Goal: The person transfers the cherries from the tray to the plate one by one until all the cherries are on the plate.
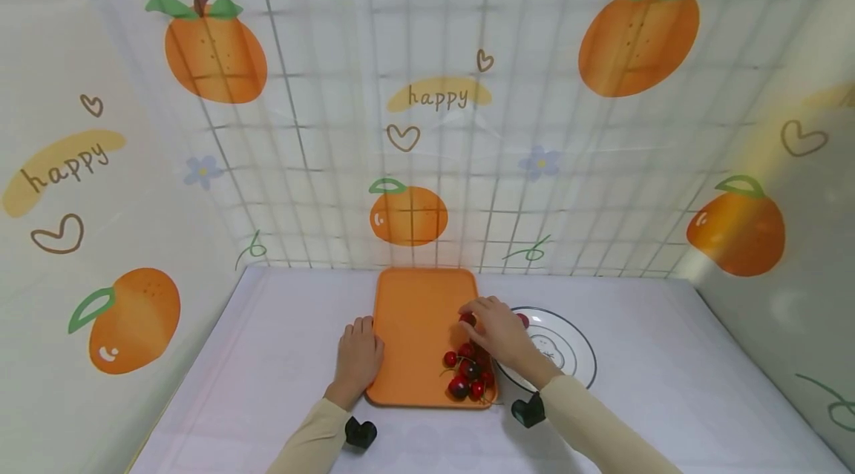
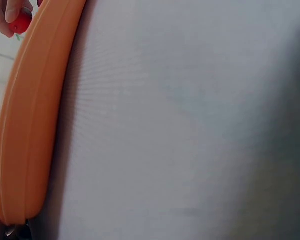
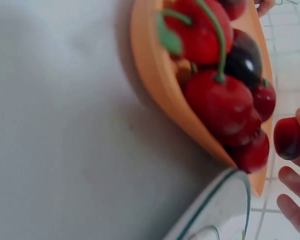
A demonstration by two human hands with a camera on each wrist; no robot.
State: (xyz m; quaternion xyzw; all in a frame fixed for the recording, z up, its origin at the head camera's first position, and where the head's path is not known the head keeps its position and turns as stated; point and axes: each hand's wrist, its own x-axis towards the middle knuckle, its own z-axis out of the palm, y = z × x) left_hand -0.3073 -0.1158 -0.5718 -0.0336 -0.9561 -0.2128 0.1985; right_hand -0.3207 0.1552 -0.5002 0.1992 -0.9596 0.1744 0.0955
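My right hand [image 1: 501,329] pinches a dark red cherry [image 3: 289,137] above the right side of an orange tray [image 1: 414,333]. Below it, a heap of red and dark cherries [image 1: 467,374], some with green stems, lies in the tray's near right corner. On the left, my left hand [image 1: 358,355] rests at the tray's left rim, with its thumb over the edge. A white plate [image 1: 581,355] with dark rings stands against the tray's right side, partly hidden by my right forearm. One cherry [image 1: 523,320] shows on the plate behind my right hand.
A pale cloth covers the table [image 1: 267,340]. Behind it hangs a curtain [image 1: 320,162] printed with oranges and grid lines, with further cloth walls at both sides. Dark heart-shaped pieces [image 1: 361,432] sit by both wrists.
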